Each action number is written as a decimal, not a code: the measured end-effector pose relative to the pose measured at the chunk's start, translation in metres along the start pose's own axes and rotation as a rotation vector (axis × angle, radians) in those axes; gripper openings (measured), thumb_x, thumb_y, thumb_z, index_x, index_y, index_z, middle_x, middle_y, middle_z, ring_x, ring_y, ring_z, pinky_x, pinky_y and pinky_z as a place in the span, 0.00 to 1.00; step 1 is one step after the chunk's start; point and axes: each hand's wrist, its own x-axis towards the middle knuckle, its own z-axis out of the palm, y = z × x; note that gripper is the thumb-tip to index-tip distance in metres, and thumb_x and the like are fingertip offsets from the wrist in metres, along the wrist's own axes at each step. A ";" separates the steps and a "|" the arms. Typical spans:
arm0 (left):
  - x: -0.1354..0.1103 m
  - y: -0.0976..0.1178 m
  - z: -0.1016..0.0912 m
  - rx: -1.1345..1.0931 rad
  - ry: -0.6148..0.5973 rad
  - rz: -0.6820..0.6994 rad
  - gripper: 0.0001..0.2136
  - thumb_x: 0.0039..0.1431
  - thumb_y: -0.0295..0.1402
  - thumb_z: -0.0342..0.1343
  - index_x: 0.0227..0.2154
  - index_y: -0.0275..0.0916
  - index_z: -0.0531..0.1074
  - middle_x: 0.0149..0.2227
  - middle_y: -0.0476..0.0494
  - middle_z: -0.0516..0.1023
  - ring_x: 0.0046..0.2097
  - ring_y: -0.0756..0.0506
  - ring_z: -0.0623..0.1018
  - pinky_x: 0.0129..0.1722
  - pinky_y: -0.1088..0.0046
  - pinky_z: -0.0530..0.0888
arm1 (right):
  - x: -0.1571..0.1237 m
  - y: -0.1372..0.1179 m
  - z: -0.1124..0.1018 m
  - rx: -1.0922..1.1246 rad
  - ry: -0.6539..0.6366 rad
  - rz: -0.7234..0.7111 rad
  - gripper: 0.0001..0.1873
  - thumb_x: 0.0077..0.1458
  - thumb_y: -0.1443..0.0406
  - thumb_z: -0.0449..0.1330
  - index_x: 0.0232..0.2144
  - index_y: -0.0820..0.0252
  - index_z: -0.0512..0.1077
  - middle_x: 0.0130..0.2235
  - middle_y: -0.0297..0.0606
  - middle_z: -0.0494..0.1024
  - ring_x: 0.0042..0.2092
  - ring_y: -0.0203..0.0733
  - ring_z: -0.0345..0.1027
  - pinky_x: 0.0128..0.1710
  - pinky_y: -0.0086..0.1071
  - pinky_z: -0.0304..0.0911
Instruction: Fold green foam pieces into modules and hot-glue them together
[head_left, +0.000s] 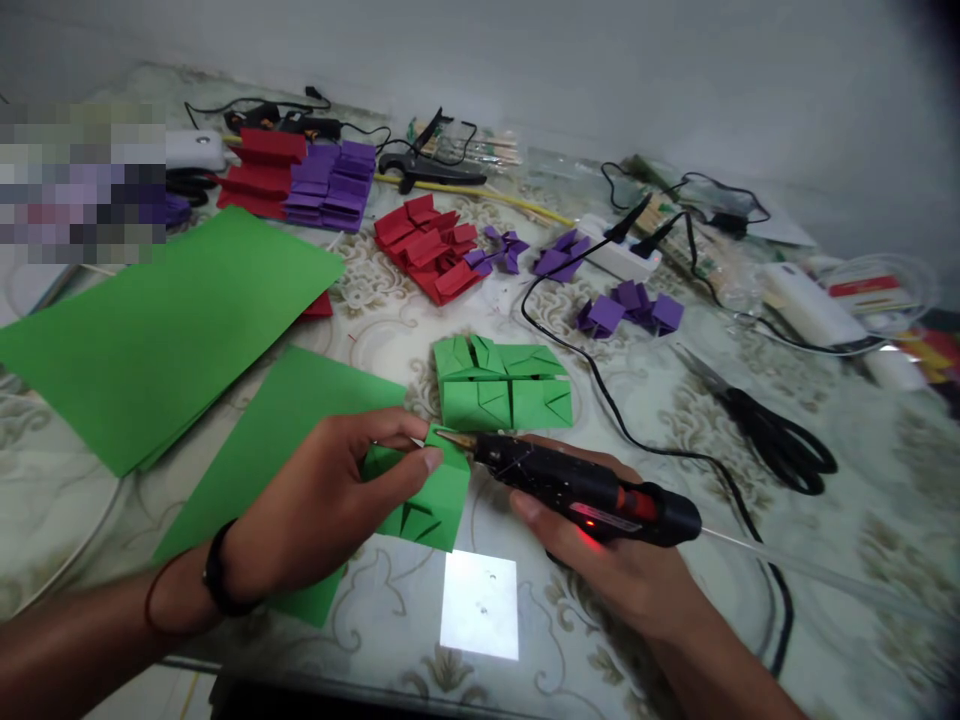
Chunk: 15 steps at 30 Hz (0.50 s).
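My left hand (322, 500) pinches a folded green paper piece (431, 505) just above the table, thumb and fingers closed on its top edge. My right hand (600, 560) grips a black hot glue gun (585, 490) with a red glowing light. The gun's metal tip touches the top corner of the folded piece beside my left fingertips. A clear glue stick juts out of the gun's back to the right. Just behind lies a group of folded green paper pieces (502, 385).
Green paper sheets (165, 330) lie at left. Red folded pieces (427, 250) and purple folded pieces (630, 310) sit farther back. Black scissors (772, 435) lie at right, a black cable (637, 430) crosses the table, a white power strip (619, 258) behind.
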 end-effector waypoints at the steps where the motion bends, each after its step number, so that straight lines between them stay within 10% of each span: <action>1: 0.000 0.000 0.000 0.001 -0.001 0.003 0.08 0.66 0.34 0.58 0.32 0.42 0.80 0.31 0.56 0.83 0.35 0.49 0.79 0.38 0.75 0.73 | -0.001 0.001 0.001 -0.006 0.029 0.002 0.11 0.56 0.59 0.74 0.42 0.50 0.84 0.41 0.38 0.87 0.39 0.51 0.84 0.35 0.39 0.82; 15: 0.000 0.000 0.000 0.000 -0.015 0.000 0.08 0.67 0.35 0.58 0.32 0.42 0.80 0.31 0.56 0.83 0.34 0.49 0.78 0.39 0.75 0.73 | 0.011 -0.016 0.003 -0.025 -0.105 -0.040 0.09 0.60 0.61 0.68 0.27 0.52 0.79 0.25 0.33 0.79 0.25 0.43 0.74 0.21 0.32 0.71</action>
